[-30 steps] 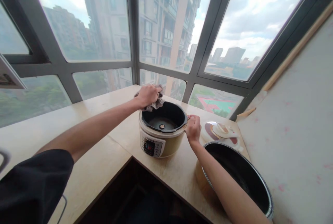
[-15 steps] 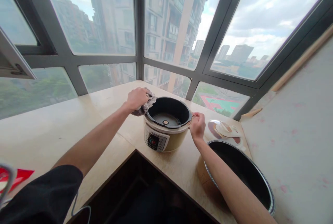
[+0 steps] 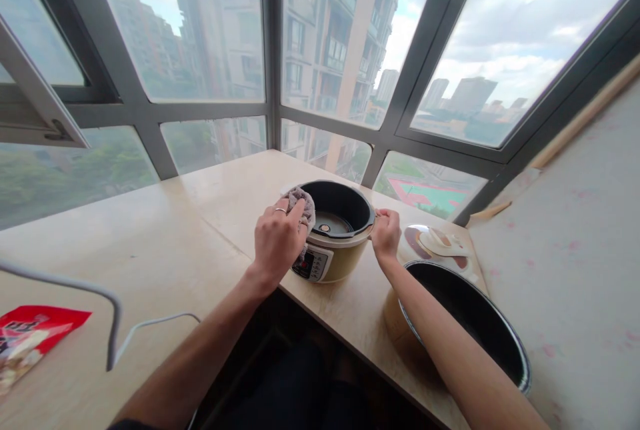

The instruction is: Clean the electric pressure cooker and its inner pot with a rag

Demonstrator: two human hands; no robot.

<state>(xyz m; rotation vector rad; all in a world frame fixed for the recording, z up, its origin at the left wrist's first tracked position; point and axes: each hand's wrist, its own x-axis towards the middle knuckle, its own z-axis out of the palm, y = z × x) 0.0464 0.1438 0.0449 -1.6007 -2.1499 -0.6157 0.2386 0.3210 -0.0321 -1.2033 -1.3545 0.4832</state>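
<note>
An electric cooker (image 3: 345, 258) with a black, open interior stands on the pale counter near its corner edge. My left hand (image 3: 280, 237) presses a crumpled grey-brown cloth (image 3: 306, 207) against the cooker's left rim and side, partly covering the control panel. A ring shows on one finger. My right hand (image 3: 387, 233) is closed on the handle at the cooker's right side. Under and beside my right forearm sits a large pot (image 3: 460, 310) with a dark inside.
The cooker's lid (image 3: 435, 243) lies behind the pot by the wall. On the left are a red packet (image 3: 37, 337) and a grey cable (image 3: 85, 289). Windows rise behind the counter (image 3: 150, 230), whose front edge runs below the cooker.
My left hand has brought the cloth from the rim's back left toward the front left, now over part of the panel. My right hand stays at the handle. The view has shifted slightly left.
</note>
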